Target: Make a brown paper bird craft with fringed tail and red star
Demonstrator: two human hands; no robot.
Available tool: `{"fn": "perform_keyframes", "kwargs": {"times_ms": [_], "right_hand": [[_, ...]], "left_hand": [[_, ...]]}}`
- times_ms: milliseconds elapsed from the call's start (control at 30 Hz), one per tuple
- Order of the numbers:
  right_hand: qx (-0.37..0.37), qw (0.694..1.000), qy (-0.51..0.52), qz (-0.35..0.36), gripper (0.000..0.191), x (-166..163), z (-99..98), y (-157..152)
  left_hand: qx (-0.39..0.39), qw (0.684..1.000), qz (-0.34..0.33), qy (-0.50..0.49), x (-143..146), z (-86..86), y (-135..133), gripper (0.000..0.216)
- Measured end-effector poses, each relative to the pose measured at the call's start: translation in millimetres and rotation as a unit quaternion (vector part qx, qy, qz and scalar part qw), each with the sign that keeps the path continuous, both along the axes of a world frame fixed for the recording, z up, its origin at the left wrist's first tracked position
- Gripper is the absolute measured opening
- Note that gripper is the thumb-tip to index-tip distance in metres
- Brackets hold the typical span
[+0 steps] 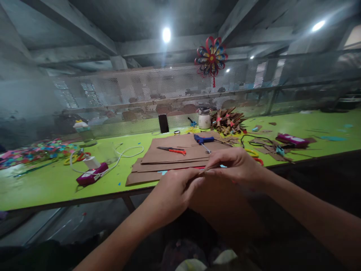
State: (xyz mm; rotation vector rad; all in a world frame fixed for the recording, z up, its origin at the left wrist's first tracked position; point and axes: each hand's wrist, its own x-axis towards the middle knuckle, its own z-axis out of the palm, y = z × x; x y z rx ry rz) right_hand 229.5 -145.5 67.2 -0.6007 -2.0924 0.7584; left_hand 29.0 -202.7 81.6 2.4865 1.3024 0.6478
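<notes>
My left hand [176, 186] and my right hand [237, 165] meet in front of the table edge, fingers pinched on the upper edge of a brown cardboard sheet [225, 207]. The sheet hangs below them over my lap, its lower part dim. Just beyond my hands lies a stack of flat brown cardboard [152, 152]. Orange-handled scissors [172, 149] rest on that stack, and a blue glue gun [203, 140] lies to their right, its nozzle close to my right hand. A bit of red [194, 168] shows behind my fingers, partly hidden.
A purple power strip [91, 175] with a white plug and cable sits at left, near colourful paper scraps [45, 152]. Behind the stack stand a phone [163, 123], a white jug [204, 119] and a cardboard-strip pile [229, 121]. Another purple power strip [293, 140] lies right.
</notes>
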Motion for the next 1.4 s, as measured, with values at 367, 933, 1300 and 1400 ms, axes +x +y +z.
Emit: {"fn": "perform_keyframes", "kwargs": {"times_ms": [367,933,1300,1400], "right_hand": [[-0.004,0.999,-0.049,0.012,0.015,0,6.1,0],[-0.082,0.993,-0.088,0.015,0.029,-9,4.4,6],[-0.061,0.993,-0.101,0.009,0.027,-14,1.3,7],[-0.087,0.992,-0.093,-0.001,0.026,-13,1.8,13]], "left_hand": [[-0.047,0.998,-0.027,0.004,-3,0.5,13,0.033],[-0.119,0.991,-0.024,-0.064,-6,-7.6,14,0.036],[-0.225,0.949,-0.029,-0.221,-17,-26.3,16,0.030],[-0.279,0.917,-0.054,-0.281,-25,-32.3,16,0.027]]}}
